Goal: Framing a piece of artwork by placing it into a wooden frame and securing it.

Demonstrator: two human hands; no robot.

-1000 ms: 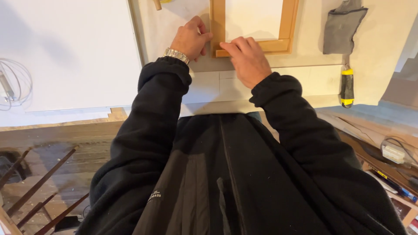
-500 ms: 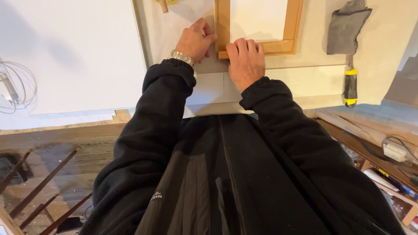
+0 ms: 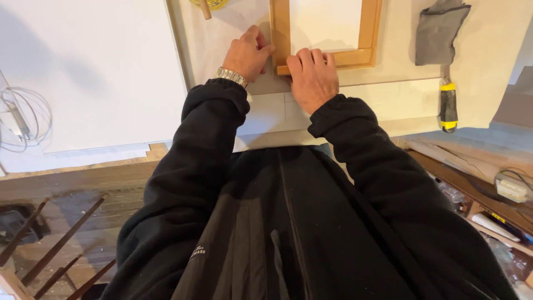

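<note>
Left hand (image 3: pixel 247 54) curled against wooden frame (image 3: pixel 282 33) corner; right hand (image 3: pixel 312 78) flat over corner; frame top cropped.

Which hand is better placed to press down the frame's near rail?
Right, probably. The right hand already lies on the wooden frame at its near corner; the left hand only touches the frame's outer left edge.

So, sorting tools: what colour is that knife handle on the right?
Yellow and black utility knife, clearest in the head view.
</note>
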